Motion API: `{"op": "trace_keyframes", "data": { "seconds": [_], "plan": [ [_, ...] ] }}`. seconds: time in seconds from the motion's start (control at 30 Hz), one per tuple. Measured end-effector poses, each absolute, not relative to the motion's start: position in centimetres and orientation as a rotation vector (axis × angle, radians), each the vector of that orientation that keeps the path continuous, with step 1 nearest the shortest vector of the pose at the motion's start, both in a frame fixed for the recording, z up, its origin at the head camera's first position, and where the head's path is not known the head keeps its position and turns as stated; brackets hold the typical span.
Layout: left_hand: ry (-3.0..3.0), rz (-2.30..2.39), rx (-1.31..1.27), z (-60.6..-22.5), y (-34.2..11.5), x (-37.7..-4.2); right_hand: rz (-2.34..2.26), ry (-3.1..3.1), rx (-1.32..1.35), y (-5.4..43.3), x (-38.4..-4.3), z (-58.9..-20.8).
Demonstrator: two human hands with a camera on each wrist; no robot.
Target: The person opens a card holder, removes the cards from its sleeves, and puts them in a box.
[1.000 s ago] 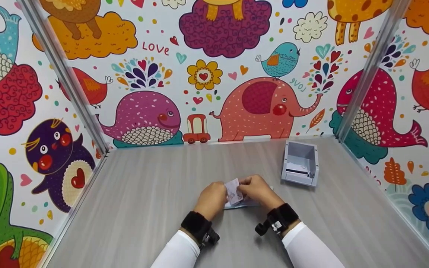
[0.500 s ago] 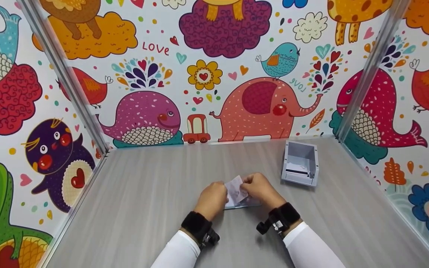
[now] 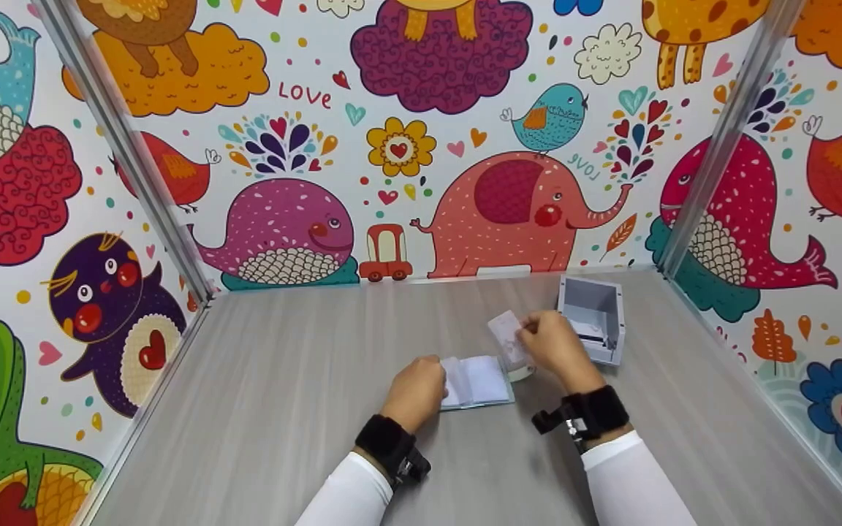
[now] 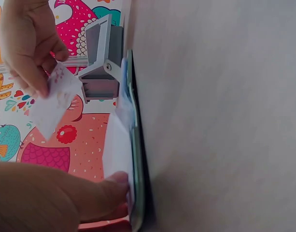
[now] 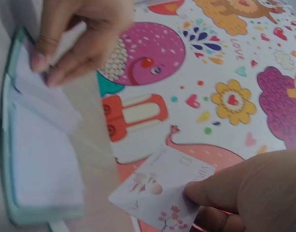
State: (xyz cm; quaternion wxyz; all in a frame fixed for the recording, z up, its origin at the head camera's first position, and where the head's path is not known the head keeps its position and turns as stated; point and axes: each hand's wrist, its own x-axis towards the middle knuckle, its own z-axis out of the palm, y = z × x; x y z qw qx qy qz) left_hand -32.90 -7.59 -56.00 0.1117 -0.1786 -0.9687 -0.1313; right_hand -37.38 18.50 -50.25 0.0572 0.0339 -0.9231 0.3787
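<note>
A card holder [image 3: 487, 381] with a teal cover and whitish sleeves lies spread open on the table. My left hand [image 3: 415, 389] pinches its left side, the thumb [image 4: 116, 186] on a raised sleeve in the left wrist view. Up and to the right of the holder, my right hand [image 3: 556, 347] pinches a pale card [image 3: 509, 337] between thumb and fingers. In the right wrist view, the card [image 5: 160, 186] shows "VIP", a gold chip and pink blossoms. The card is held in the air, apart from the holder.
A grey open-topped box [image 3: 590, 321] stands at the back right with white cards in it, partly behind my right hand. A small pale object [image 3: 522, 373] shows beside the holder, partly hidden by the card. Printed wall panels [image 3: 392, 204] enclose the table [image 3: 304, 380].
My right hand has drawn the card away from the holder, up and to the right towards the grey box, uncovering the holder's right page. My left hand has stayed in place.
</note>
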Motion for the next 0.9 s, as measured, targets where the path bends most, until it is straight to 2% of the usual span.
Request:
{"op": "trace_keyframes", "data": {
  "seconds": [0.43,0.73,0.9],
  "plan": [
    [-2.844,-0.402,-0.529,-56.0,-7.6,-33.0,1.123,-2.669,-0.214,27.1,-37.6,-48.8],
    [-2.842,-0.425,-0.521,-56.0,-7.6,-33.0,1.019,-2.626,-0.333,28.9,-37.9,-50.1],
    [-2.851,-0.419,-0.526,-56.1,-7.6,-33.0,0.887,-2.676,-0.294,28.9,-38.2,-51.0]
  ]
}}
